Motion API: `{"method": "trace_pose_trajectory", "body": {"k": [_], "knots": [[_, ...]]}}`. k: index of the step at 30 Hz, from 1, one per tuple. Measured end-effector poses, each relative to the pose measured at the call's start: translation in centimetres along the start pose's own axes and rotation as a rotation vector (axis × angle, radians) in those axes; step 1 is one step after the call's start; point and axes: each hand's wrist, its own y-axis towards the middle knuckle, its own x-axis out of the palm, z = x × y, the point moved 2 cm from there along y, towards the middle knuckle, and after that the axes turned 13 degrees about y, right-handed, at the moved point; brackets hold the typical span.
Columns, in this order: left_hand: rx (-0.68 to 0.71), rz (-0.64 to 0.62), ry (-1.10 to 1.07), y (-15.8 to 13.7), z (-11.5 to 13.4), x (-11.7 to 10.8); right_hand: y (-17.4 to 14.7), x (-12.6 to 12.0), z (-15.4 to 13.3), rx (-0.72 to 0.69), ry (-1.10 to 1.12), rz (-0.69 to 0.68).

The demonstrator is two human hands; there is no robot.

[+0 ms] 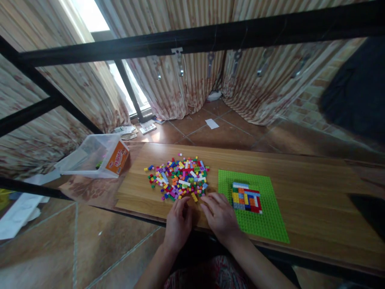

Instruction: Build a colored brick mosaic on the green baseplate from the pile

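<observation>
A pile of small colourful toy building bricks (183, 176) lies spread on the wooden table. My left hand (179, 222) rests at the pile's near edge, its fingers curled in; whatever they may hold is hidden. My right hand (221, 216) is beside it, between the pile and a green baseplate (270, 224). Its fingers are bent, thumb and fingertips slightly apart, and no brick shows in them. One yellow brick (194, 197) lies just beyond the gap between both hands. On the baseplate sits a flat block of joined bricks (246, 197) in red, blue, yellow, orange, white and grey.
To the left stands a clear plastic bin (93, 160) with an orange label, a few bricks inside. A black metal bar (192, 38) with hooks crosses above the table (319, 192). A dark flat object (368, 210) is at the right edge. Curtains hang behind.
</observation>
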Motion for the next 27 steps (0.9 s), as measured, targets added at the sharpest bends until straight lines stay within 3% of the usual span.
{"method": "trace_pose_trajectory", "body": {"k": [7,14,23,27], "knots": [[-0.069,0.044,-0.106,-0.9,-0.7,-0.3,1.1,2.4,-0.7,0.080,-0.173,-0.029],[-0.136,0.085,-0.130,-1.4,-1.6,-0.6,1.2,3.5,-0.3,0.063,-0.266,-0.014],[-0.108,0.144,0.008,3.0,-2.6,-2.4,1.6,3.1,0.5,0.020,-0.242,0.052],[-0.097,0.153,0.026,3.5,-2.9,-2.8,3.3,3.4,0.5,-0.007,-0.179,0.005]]}}
